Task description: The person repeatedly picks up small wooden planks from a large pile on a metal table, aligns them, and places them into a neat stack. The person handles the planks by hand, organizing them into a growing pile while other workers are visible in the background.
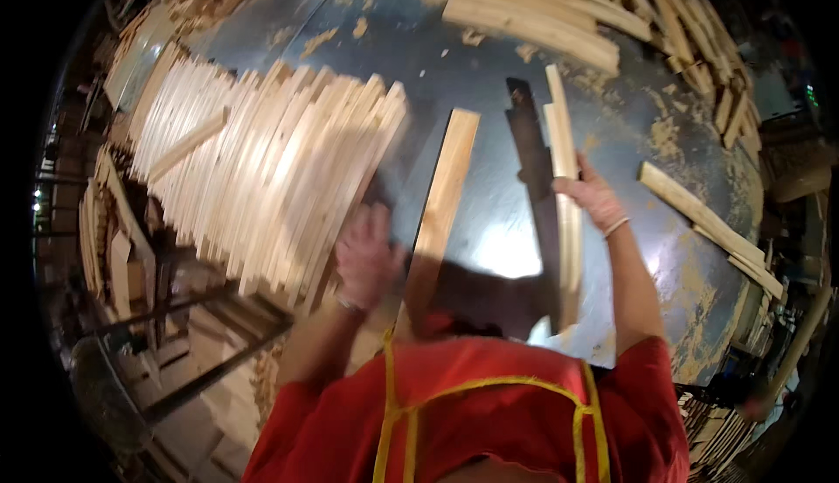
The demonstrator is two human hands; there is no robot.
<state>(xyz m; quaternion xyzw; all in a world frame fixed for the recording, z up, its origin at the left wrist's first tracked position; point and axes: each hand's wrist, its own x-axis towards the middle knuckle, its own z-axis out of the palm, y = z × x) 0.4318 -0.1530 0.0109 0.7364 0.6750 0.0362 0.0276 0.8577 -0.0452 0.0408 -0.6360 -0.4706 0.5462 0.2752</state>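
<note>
My right hand [596,196] is closed around a pair of narrow pale wooden strips [566,229], thumb on one side and fingers on the other. The two strips lie side by side, their long axis pointing away from me, and they cast a dark shadow to their left. My left hand [367,256], slightly blurred, is at the near right edge of a wide row of pale wooden strips [280,177]. Its fingers reach forward with the thumb apart, and nothing shows in it. Between my hands a single flat wooden board [447,177] lies on the dark metal table [489,221].
One short strip [188,144] lies across the row. Boards [533,24] are piled at the far side, with more loose pieces [699,37] at far right. A few strips [708,221] lie near the right edge. Sawdust [669,138] is scattered about. A metal frame [214,356] stands at lower left.
</note>
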